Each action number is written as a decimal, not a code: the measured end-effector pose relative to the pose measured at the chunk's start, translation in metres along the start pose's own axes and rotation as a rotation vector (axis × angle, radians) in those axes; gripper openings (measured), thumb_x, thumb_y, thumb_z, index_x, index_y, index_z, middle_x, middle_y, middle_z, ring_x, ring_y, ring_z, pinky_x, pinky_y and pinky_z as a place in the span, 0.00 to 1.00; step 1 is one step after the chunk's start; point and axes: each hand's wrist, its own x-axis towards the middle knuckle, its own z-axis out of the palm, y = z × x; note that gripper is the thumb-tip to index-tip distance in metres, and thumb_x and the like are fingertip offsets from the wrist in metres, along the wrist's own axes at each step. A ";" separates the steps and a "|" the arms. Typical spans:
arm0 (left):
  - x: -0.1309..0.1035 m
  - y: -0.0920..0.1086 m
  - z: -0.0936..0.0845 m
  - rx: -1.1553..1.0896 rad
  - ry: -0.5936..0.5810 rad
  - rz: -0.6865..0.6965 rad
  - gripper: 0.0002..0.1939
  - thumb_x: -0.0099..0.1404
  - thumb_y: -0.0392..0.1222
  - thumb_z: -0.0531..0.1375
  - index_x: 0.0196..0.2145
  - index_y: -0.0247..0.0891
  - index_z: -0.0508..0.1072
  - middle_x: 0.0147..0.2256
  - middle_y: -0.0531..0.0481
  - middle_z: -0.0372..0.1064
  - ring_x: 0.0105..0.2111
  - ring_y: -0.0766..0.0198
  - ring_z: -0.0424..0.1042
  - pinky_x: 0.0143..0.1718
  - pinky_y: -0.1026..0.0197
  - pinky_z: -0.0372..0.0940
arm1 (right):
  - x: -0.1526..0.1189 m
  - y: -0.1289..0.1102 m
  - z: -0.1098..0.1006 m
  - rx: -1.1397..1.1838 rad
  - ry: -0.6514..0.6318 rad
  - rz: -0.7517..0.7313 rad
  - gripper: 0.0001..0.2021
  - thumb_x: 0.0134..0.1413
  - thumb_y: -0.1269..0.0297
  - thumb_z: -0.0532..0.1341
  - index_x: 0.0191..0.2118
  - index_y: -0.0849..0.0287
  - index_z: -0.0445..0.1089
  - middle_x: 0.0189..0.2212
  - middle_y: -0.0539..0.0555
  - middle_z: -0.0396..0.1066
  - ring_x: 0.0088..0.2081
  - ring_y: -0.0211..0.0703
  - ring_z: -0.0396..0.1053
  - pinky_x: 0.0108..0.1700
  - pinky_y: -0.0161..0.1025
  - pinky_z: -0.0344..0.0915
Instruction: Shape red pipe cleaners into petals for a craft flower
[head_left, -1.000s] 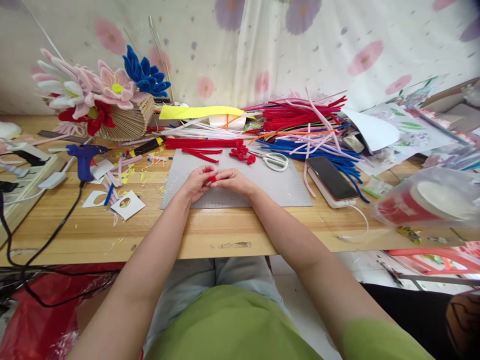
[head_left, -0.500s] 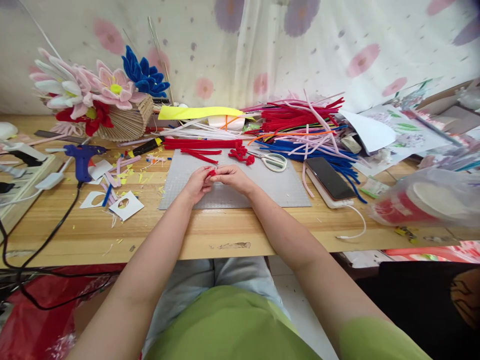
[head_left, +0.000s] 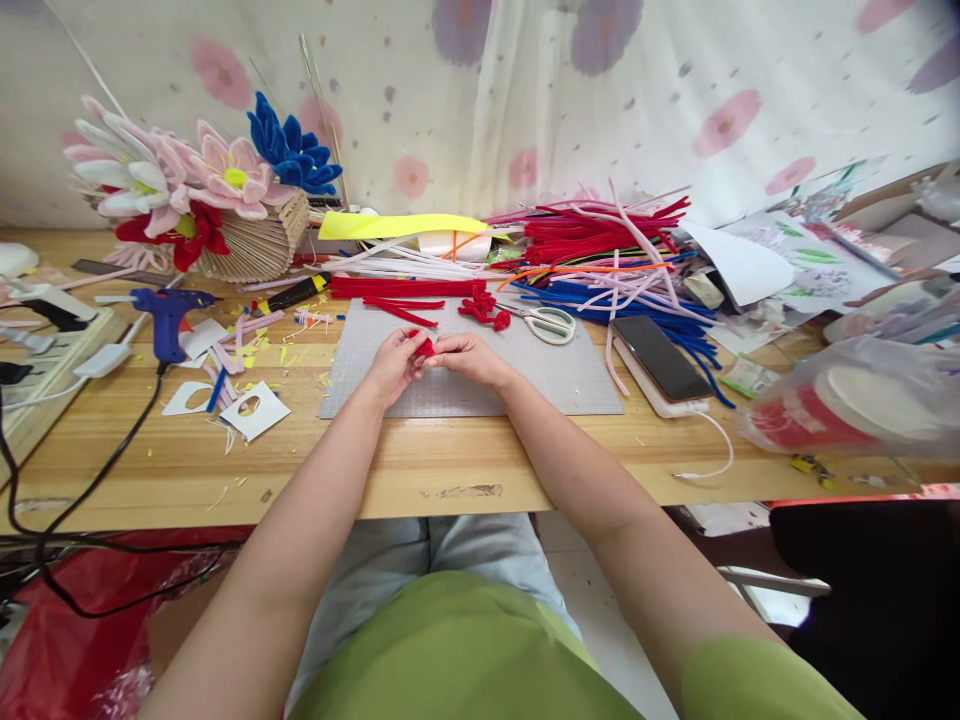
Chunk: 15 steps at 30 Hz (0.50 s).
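Both hands meet over the grey cutting mat (head_left: 517, 385). A short red pipe cleaner (head_left: 425, 347), bent into a small shape, shows between the fingers. My left hand (head_left: 395, 368) is closed on it from the left. From the right, my right hand (head_left: 466, 358) pinches at its edge with thumb and fingers. Much of the red piece is hidden by the fingers. Just beyond the hands lie several curled red pieces (head_left: 486, 308), cut red pipe cleaners (head_left: 401, 309) and scissors (head_left: 550, 324) with pale handles.
A blue glue gun (head_left: 169, 322) stands at left near the power strip (head_left: 56, 385). Fuzzy flowers (head_left: 232, 180) fill a basket at back left. Bundled pipe cleaners (head_left: 600, 235) lie behind the mat. A phone (head_left: 660, 358) and bagged cup (head_left: 817, 405) are at right.
My fingers have shifted slightly around the red pipe cleaner, and more of it shows now. At the lower right, a dark-clothed person has moved.
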 end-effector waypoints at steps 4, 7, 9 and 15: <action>0.002 0.003 -0.005 0.082 0.054 0.115 0.17 0.44 0.40 0.68 0.29 0.35 0.65 0.23 0.55 0.68 0.19 0.72 0.66 0.17 0.70 0.59 | -0.001 0.000 -0.005 -0.082 -0.029 -0.015 0.13 0.37 0.57 0.67 0.28 0.61 0.75 0.26 0.49 0.71 0.31 0.35 0.64 0.37 0.35 0.60; 0.004 0.002 -0.008 0.208 0.104 0.240 0.17 0.41 0.40 0.69 0.28 0.34 0.68 0.24 0.54 0.69 0.22 0.71 0.68 0.20 0.69 0.62 | -0.004 -0.002 -0.008 -0.195 -0.053 0.057 0.16 0.41 0.53 0.65 0.30 0.62 0.74 0.21 0.46 0.65 0.25 0.32 0.58 0.29 0.32 0.56; 0.006 -0.001 -0.009 0.274 0.113 0.261 0.17 0.41 0.41 0.70 0.27 0.34 0.69 0.24 0.54 0.69 0.22 0.71 0.67 0.21 0.69 0.62 | -0.004 -0.003 -0.009 -0.199 -0.014 0.128 0.17 0.46 0.50 0.61 0.31 0.62 0.72 0.18 0.45 0.60 0.22 0.30 0.54 0.24 0.30 0.51; 0.007 -0.006 -0.009 0.337 0.062 0.228 0.18 0.40 0.45 0.69 0.29 0.33 0.73 0.26 0.51 0.72 0.23 0.69 0.69 0.21 0.69 0.63 | 0.001 0.001 -0.003 -0.119 0.115 0.241 0.11 0.47 0.58 0.60 0.27 0.62 0.66 0.16 0.44 0.60 0.18 0.28 0.53 0.19 0.28 0.48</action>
